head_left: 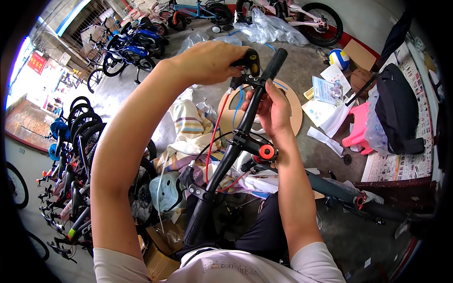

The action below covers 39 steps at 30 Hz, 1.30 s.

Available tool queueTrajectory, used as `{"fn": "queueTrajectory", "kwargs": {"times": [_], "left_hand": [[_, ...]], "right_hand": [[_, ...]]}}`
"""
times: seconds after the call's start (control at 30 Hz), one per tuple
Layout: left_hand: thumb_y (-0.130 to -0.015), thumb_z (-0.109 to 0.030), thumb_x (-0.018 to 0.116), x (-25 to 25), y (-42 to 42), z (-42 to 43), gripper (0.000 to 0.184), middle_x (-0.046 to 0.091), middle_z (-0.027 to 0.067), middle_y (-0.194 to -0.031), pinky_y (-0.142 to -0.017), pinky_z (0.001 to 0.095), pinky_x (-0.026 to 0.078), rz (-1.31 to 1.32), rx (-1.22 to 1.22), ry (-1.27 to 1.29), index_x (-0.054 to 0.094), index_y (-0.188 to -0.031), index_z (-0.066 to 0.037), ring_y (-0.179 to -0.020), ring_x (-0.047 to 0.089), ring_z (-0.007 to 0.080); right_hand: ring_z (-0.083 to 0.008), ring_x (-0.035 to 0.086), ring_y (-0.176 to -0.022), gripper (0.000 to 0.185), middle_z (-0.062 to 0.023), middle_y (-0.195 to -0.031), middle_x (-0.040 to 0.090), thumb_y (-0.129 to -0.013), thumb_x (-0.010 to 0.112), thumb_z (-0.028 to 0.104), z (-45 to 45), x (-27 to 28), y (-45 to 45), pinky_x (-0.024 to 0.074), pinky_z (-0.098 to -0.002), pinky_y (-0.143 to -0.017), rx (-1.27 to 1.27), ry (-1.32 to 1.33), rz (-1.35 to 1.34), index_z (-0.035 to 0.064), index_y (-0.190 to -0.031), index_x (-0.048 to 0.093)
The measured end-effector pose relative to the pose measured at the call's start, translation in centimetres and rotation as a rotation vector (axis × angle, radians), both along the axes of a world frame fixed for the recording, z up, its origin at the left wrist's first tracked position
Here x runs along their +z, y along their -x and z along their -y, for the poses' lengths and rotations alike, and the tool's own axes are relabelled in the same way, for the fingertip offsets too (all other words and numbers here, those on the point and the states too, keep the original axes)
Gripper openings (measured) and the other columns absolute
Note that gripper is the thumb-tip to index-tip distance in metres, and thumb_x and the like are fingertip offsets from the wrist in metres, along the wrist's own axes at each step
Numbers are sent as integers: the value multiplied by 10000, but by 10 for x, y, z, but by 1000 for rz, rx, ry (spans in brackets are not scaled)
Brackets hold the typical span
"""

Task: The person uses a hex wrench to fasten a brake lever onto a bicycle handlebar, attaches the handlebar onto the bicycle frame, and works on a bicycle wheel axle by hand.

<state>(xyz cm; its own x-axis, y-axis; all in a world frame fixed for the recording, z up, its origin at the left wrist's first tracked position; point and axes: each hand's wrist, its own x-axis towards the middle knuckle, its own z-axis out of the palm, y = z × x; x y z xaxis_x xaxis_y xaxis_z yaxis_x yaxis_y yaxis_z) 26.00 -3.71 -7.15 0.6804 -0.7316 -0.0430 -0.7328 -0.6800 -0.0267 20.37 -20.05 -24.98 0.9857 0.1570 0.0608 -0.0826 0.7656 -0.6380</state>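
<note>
Your left hand [214, 61] grasps a black-and-yellow handle [254, 62] just beside the upper grip [274, 65]; where its working end sits, you cannot tell. Your right hand [274, 112] curls its thumb and fingers about the handlebar [224, 166], just below that grip. The bar is in front of you, slanting from upper right to the lower grip [197, 222] near your lap. A red cable [214, 137] runs alongside it, and a red cap [266, 152] shows near your right wrist. The dark frame [335, 186] stretches off to your right. On the floor beyond lies a cardboard ring [293, 111]; a pale helmet [165, 192] is left of the bar.
</note>
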Motion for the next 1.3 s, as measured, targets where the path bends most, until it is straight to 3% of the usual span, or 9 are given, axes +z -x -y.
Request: {"fn": "queueTrajectory", "kwargs": {"times": [0.17,0.23,0.37,0.53,0.8,0.9,1.07,1.27,1.3], "left_hand": [[-929,-292,654,0,14,4,366,693,159,-920,-764,509,488,62,112,-106,555,-1198,-65,-908,658,378],[-938,-319,643,-7,15,-7,427,705,120,-930,-746,481,492,266,-1,-167,521,-1258,-65,-880,682,327],[-917,-284,678,-24,35,-49,612,666,109,-1115,-825,410,482,373,64,-84,429,-1441,-87,-945,658,285],[-919,-133,652,-50,72,-100,410,629,143,-1048,-787,412,501,551,225,180,579,-1306,-17,-884,636,325],[-880,7,648,-72,124,-92,381,651,131,-909,-697,386,507,696,311,366,637,-1260,-7,-798,625,300],[-848,12,676,-58,153,-78,411,630,117,-795,-623,364,488,619,164,356,638,-1257,-1,-665,597,257],[-744,-74,740,-47,179,-32,322,592,26,-764,-546,275,463,491,-315,360,725,-1062,-21,-647,577,152],[-773,-198,655,-21,126,80,167,621,75,-731,-489,332,434,285,-671,202,692,-841,-50,-668,637,183],[-775,-206,660,-12,113,105,149,644,89,-746,-521,348,466,216,-601,90,703,-827,-73,-716,667,197]], "right_hand": [[-297,709,-685,406,-141,-841,691,-1012,533,446,-4,-5,-1,575,-385,-673,-21,-69,-52,45,-996,597],[-292,693,-663,400,-145,-832,688,-999,549,451,-10,-6,-3,569,-394,-667,-62,-187,-115,59,-971,621],[-288,684,-674,390,-146,-816,678,-1002,541,446,-13,-13,-11,568,-420,-675,-97,-259,-130,65,-1003,628],[-280,653,-666,396,-130,-847,678,-1013,496,482,-5,16,4,539,-428,-645,47,-292,-117,107,-1035,620],[-208,608,-704,335,-61,-907,583,-1048,471,450,-16,-2,-1,514,-398,-662,21,-237,30,144,-1173,520],[-232,610,-687,360,-86,-892,593,-1041,496,433,-16,-1,-1,518,-410,-647,18,-270,12,105,-1186,522],[-245,614,-669,373,-98,-866,605,-1037,520,401,-17,-3,-1,523,-401,-634,19,-300,-1,63,-1193,532],[-206,638,-746,390,-86,-907,643,-1020,552,425,-11,8,10,529,-345,-709,90,-321,-154,64,-1168,554],[-200,641,-792,415,-60,-888,628,-1002,577,460,1,17,17,524,-335,-759,316,-363,-214,77,-1160,555]]}}
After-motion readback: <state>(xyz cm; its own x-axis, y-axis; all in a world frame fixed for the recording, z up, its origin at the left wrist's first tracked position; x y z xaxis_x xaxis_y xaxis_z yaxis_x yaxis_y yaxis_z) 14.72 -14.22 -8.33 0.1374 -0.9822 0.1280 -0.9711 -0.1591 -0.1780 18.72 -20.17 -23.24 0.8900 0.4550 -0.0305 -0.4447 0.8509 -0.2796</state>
